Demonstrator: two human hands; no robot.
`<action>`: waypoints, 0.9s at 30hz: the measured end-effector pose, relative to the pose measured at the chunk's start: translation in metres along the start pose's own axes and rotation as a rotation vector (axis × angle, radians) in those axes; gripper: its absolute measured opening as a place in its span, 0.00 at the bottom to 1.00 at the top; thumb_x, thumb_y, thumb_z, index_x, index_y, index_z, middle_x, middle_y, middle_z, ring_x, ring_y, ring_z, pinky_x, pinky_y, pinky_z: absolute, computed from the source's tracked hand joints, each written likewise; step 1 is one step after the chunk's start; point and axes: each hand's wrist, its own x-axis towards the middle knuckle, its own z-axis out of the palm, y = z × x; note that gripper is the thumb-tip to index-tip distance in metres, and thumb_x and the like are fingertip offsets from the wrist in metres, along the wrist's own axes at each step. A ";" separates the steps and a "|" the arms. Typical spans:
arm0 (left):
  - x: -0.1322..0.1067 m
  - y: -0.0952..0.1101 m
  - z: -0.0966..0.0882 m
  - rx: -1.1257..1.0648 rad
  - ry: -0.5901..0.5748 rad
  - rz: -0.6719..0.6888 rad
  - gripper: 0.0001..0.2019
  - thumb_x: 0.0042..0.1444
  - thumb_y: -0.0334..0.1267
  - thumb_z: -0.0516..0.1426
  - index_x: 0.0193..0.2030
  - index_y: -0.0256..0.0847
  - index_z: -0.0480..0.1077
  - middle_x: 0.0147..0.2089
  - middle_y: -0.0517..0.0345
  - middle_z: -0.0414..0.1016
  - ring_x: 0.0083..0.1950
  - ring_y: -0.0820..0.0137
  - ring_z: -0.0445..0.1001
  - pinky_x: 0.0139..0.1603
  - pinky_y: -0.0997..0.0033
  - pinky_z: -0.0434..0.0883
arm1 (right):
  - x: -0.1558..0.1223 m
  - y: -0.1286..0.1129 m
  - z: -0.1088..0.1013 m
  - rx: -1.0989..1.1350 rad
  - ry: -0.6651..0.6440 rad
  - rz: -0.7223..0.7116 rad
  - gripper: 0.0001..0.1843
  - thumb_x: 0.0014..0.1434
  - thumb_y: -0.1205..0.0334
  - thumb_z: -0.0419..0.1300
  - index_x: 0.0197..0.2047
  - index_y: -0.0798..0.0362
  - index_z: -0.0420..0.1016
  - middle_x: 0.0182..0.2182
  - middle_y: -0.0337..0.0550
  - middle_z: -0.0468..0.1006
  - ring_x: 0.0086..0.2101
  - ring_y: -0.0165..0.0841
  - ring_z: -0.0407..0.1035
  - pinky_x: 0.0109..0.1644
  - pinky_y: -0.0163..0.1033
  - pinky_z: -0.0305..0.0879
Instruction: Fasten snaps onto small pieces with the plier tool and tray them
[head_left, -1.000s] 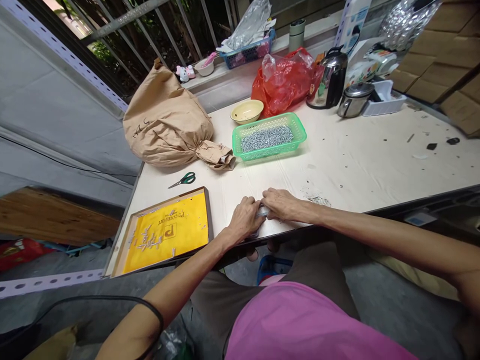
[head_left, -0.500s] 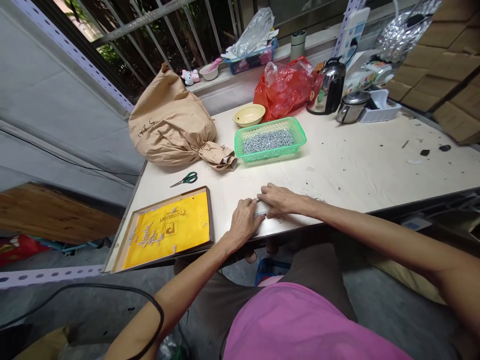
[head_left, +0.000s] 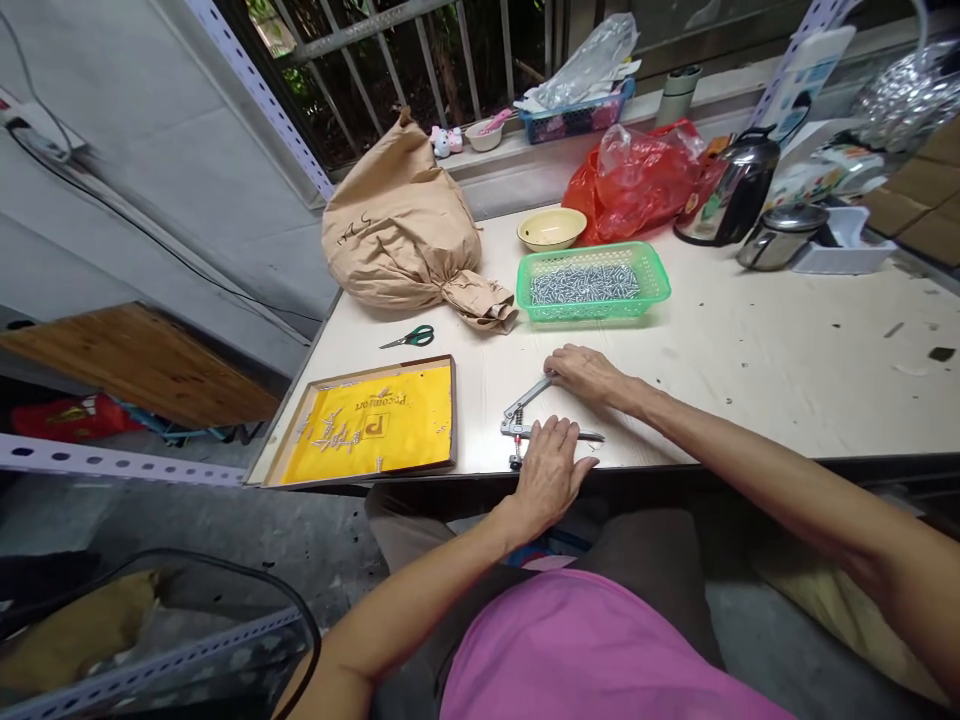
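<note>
counter (head_left: 750,340): pale, scuffed.
brown paper sack (head_left: 401,235): left of the green basket (head_left: 592,310); scrawl unreadable.
tray (head_left: 453,415): near-left of the basket; yellow sheet printed "precomfort" with a "p" logo, upside down.
left hand (head_left: 551,470): fingers spread flat on the near handle, gripping nothing.
right hand (head_left: 589,372): fingers closed over the far handle's tip.
metal hand tool (head_left: 529,395): nearer than the basket, at the front edge; handles splayed in a v, hinge leftward.
</note>
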 end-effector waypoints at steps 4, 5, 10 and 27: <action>-0.001 -0.001 0.001 -0.027 -0.001 0.002 0.23 0.63 0.46 0.49 0.59 0.32 0.60 0.60 0.40 0.65 0.65 0.54 0.59 0.64 0.49 0.57 | 0.004 -0.040 -0.012 -0.013 -0.055 -0.228 0.10 0.60 0.64 0.55 0.42 0.49 0.76 0.40 0.47 0.74 0.42 0.39 0.61 0.39 0.40 0.55; -0.003 -0.002 0.002 -0.031 -0.015 -0.008 0.23 0.62 0.46 0.49 0.58 0.32 0.62 0.58 0.39 0.67 0.63 0.53 0.61 0.62 0.49 0.59 | 0.005 -0.053 -0.013 0.002 -0.071 -0.337 0.08 0.59 0.63 0.57 0.39 0.48 0.77 0.40 0.46 0.74 0.43 0.39 0.60 0.39 0.40 0.55; -0.012 -0.002 0.008 -0.028 -0.069 -0.025 0.23 0.61 0.46 0.51 0.58 0.34 0.63 0.54 0.38 0.70 0.57 0.50 0.68 0.56 0.49 0.64 | 0.008 -0.093 -0.011 -0.028 -0.086 -0.606 0.06 0.56 0.63 0.60 0.30 0.49 0.77 0.40 0.45 0.73 0.45 0.40 0.57 0.41 0.43 0.53; -0.052 -0.043 -0.079 -0.001 0.335 0.096 0.09 0.62 0.33 0.50 0.40 0.38 0.71 0.35 0.53 0.74 0.39 0.70 0.71 0.42 0.71 0.68 | 0.015 -0.106 0.005 0.128 -0.200 -0.685 0.05 0.54 0.68 0.56 0.29 0.54 0.73 0.34 0.46 0.72 0.39 0.36 0.63 0.41 0.41 0.55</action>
